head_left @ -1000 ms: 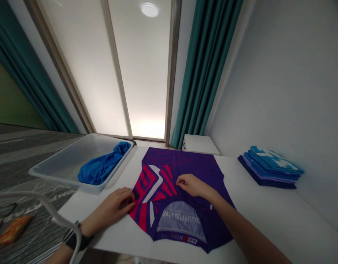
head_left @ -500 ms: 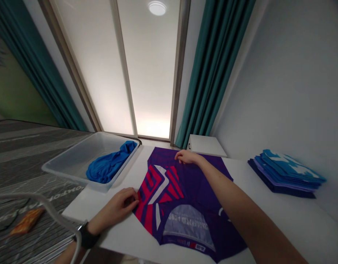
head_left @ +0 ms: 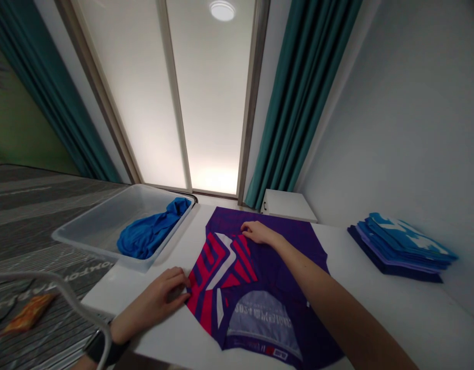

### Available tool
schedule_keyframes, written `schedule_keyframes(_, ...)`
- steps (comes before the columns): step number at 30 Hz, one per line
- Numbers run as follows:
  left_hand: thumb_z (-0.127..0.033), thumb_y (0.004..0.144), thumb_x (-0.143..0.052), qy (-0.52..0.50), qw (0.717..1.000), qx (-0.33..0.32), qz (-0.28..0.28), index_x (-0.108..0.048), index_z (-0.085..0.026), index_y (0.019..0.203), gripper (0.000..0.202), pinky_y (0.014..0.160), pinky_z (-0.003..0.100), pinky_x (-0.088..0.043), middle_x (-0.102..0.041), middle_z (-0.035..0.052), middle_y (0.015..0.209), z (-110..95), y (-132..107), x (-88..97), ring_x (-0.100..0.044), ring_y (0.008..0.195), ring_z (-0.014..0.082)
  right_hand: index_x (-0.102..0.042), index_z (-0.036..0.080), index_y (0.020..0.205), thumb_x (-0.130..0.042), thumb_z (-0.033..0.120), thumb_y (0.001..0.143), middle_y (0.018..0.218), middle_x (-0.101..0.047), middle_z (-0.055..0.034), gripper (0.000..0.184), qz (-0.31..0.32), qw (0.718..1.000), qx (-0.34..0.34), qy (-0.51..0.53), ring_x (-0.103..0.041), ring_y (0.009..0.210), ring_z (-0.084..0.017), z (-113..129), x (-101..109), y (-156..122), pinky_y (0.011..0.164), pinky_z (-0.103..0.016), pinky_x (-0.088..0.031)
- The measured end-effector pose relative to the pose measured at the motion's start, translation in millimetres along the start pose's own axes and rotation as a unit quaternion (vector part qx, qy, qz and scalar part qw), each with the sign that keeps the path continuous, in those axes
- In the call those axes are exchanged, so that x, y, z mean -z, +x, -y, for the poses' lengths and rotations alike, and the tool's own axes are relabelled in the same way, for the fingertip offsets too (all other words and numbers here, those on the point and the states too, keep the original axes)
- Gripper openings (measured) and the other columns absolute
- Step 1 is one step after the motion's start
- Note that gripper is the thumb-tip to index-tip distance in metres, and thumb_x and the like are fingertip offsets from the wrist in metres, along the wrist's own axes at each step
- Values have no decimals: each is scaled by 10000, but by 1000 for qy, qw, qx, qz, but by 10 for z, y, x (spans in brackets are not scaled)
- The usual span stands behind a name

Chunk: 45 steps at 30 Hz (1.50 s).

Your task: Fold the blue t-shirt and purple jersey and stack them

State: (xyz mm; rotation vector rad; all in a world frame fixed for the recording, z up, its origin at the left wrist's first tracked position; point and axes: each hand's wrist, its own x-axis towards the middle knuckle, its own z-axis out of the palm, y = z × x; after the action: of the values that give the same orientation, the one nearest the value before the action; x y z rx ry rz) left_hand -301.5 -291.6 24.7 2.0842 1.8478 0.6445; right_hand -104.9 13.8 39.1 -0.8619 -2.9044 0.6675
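A purple T-shirt (head_left: 283,257) lies spread on the white table with its collar toward me. One sleeve (head_left: 211,262), patterned in red, purple and white, is turned in over the body. At the left edge of that sleeve, my left hand (head_left: 169,293) pinches the fabric between thumb and fingers. My right hand (head_left: 256,232) reaches across the shirt, its fingertips closed on cloth by the sleeve's far corner. The right forearm covers part of the shirt's right side. Inside the collar, a grey panel with printed text shows.
A clear plastic bin (head_left: 94,231) at the left holds a crumpled blue garment (head_left: 154,231). Folded blue and purple clothes (head_left: 402,249) are stacked at the table's right. Beyond the far edge is a white cabinet (head_left: 288,204). A grey tube (head_left: 67,293) crosses the lower left.
My right hand has shifted slightly left and nearer to me over the shirt. The left hand has moved a little left and down, still at the sleeve's edge.
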Motion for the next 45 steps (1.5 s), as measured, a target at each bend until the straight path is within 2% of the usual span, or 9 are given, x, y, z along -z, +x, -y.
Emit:
schedule_keyframes(4, -251, 930, -486, 4, 1000, -12, -21, -622, -207, 869, 155, 733, 249, -456, -602, 43, 871, -22, -8, 2, -580, 813, 171, -657, 183, 1030, -604, 193, 871, 817, -678, -27, 167, -4, 1000, -7, -9, -588, 697, -130, 20, -66, 48, 637, -219, -374)
schedule_keyframes(8, -252, 944, -472, 12, 999, -20, -26, -622, -207, 842, 187, 732, 247, -460, -612, 48, 870, -41, -13, 2, -587, 811, 170, -660, 187, 916, -589, 164, 870, 808, -672, -19, 88, -1, 1000, -6, -14, -573, 681, -119, 40, -80, 75, 613, -213, -348)
schedule_keyframes(11, -246, 945, -466, 15, 999, -18, -28, -612, -204, 831, 190, 724, 252, -458, -609, 49, 859, -28, -18, -11, -585, 805, 171, -655, 184, 860, -569, 142, 867, 801, -669, -19, 96, 4, 1000, -5, -18, -567, 684, -118, 62, -83, 85, 591, -211, -326)
schedule_keyframes(17, -236, 939, -455, 16, 999, -13, -31, -591, -199, 816, 187, 700, 257, -453, -603, 52, 842, -27, -18, -14, -572, 783, 170, -650, 187, 891, -595, 183, 855, 815, -678, -19, 66, 21, 1000, -7, -16, -572, 684, -120, 93, -59, 57, 586, -206, -337)
schedule_keyframes(23, -230, 929, -454, 18, 999, -9, -37, -567, -200, 791, 180, 673, 252, -446, -587, 38, 817, -43, -32, -4, -566, 749, 163, -635, 182, 887, -584, 140, 852, 810, -682, -17, 75, 28, 999, -13, -16, -583, 683, -113, 142, -59, 19, 589, -198, -343)
schedule_keyframes(30, -237, 920, -458, 27, 999, -2, -41, -555, -201, 783, 171, 662, 258, -442, -588, 35, 800, -79, -34, 16, -558, 736, 167, -625, 188, 901, -536, 161, 881, 891, -691, -41, 96, 15, 999, -16, -32, -614, 776, -134, 193, -93, 65, 639, -208, -365)
schedule_keyframes(33, -248, 919, -465, 21, 999, -1, -36, -558, -205, 784, 169, 665, 261, -445, -593, 37, 803, -74, -35, 15, -559, 742, 172, -625, 185, 929, -566, 197, 874, 948, -693, -64, 81, 14, 999, -18, -43, -626, 833, -159, 201, -93, 74, 647, -219, -371)
schedule_keyframes(39, -235, 921, -462, 25, 999, -3, -30, -546, -205, 794, 156, 690, 267, -440, -589, 40, 826, -41, -34, 0, -563, 772, 176, -644, 183, 782, -634, 199, 828, 872, -710, -70, 50, 44, 997, -19, -56, -642, 784, -172, 202, -75, 80, 608, -225, -373)
schedule_keyframes(45, -216, 918, -451, 38, 999, -3, -32, -510, -207, 778, 152, 677, 261, -428, -574, 31, 808, -41, -42, 1, -554, 748, 170, -636, 196, 867, -576, 213, 864, 919, -711, -55, 62, 27, 998, -13, -51, -638, 810, -162, 200, -117, 103, 638, -218, -381)
